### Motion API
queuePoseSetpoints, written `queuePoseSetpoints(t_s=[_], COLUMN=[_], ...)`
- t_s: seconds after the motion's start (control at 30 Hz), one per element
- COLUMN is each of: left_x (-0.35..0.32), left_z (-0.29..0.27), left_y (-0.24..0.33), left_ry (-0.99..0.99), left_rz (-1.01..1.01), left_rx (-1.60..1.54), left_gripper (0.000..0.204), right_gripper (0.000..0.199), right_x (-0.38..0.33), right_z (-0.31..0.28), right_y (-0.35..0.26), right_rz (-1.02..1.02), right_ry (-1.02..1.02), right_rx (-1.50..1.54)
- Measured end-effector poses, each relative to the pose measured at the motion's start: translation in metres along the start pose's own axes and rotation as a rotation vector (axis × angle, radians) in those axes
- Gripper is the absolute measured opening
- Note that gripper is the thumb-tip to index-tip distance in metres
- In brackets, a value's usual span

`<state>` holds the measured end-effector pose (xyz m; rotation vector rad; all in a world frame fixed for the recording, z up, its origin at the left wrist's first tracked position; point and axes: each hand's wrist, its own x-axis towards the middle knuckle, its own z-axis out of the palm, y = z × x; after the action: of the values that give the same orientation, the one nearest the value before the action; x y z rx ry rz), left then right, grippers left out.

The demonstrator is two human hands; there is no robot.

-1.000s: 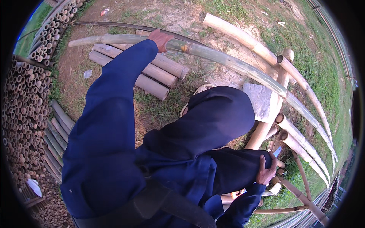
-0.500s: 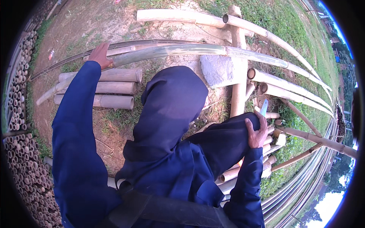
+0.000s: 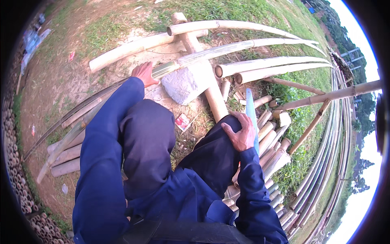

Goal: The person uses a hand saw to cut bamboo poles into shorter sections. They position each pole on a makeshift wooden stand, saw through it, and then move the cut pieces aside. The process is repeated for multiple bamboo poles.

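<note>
Clasps a long bamboo pole (image 3: 219, 50) from above with the left hand (image 3: 145, 74), thumb to the near side, fingers over the far side; cannot tell how firmly, given the hidden underside of the hold. Laid across a thick bamboo post (image 3: 215, 103), close by a pale stone block (image 3: 185, 85), and covered partway by the left sleeve (image 3: 99, 138); hard to judge any contact with the block. Rests the right hand (image 3: 242, 132) over the dark trouser leg (image 3: 211, 156) at the knee, just beside a bluish saw blade (image 3: 251, 107); cannot tell whether gripping it. Lost behind the right sleeve (image 3: 258, 195) at the lower end. Beyond the blade, overlapping cut bamboo lengths (image 3: 267, 131). Cropped by the dark rim at lower left, stacked bamboo ends (image 3: 38, 225).
</note>
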<state>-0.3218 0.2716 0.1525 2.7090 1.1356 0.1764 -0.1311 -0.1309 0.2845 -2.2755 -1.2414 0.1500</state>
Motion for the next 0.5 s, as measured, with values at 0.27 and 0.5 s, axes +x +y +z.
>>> queuePoseSetpoints(t_s=[0.27,0.5], left_x=[0.041,0.013], left_z=[0.041,0.04], left_y=[0.03,0.028], left_ry=[-0.205,-0.072], left_rz=[-0.124,-0.035], left_rx=[0.059,-0.04], left_gripper=[0.081,0.059], right_gripper=[0.057,0.054], right_x=[-0.02,0.0], right_z=[-0.036,-0.024], right_y=[0.039,0.032], right_rz=[0.163,0.068], right_ry=[0.001,0.023], right_rx=[-0.011,-0.062])
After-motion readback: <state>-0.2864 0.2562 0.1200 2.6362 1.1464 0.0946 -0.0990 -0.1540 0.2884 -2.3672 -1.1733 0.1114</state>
